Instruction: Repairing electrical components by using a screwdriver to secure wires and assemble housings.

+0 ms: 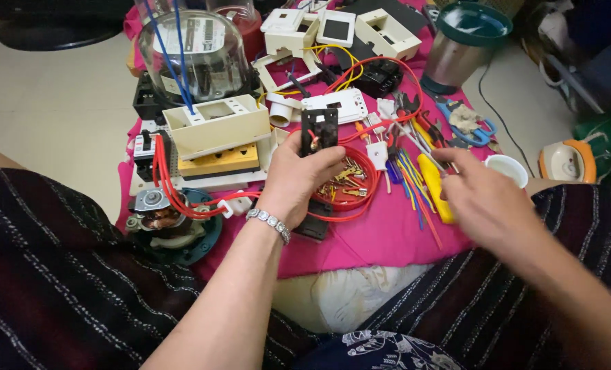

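Two hands noted above a pink cloth [387,236]. At far left we record a motor [165,219] with red wires [172,185] beside a cream box [216,127]. Our left hand [298,178] has its fingers clamped on a black socket module [319,131], upright over a red dish [350,185]. Our right hand [487,199] is blurred, fingers loosely apart, holding nothing, just beside a yellow screwdriver [435,188].

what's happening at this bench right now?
A seated person works over a pink cloth strewn with electrical parts. The left hand holds a small black rectangular socket module upright, with red wires trailing from it. The right hand, blurred, hovers by a yellow-handled screwdriver, beside a red round dish of brass screws.
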